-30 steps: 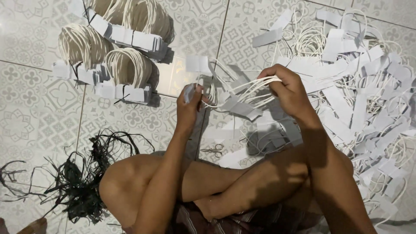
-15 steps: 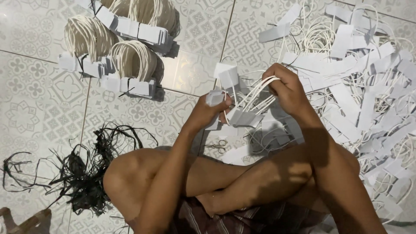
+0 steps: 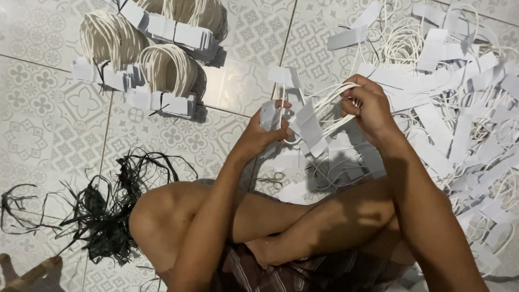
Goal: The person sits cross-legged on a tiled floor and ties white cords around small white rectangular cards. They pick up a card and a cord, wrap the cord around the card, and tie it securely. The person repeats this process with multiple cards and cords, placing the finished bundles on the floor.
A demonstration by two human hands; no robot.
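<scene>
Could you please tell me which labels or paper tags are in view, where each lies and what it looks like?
Held tags: grey-white rectangles on white cords, between left hand and right hand.
Bundled tags: rows on cream cord loops, upper left floor.
Loose tags: scattered pale strips, right.

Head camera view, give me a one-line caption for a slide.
Seated on a tiled floor, left hand and right hand gather white cord loops with paper tabs, scissors lying below.
</scene>
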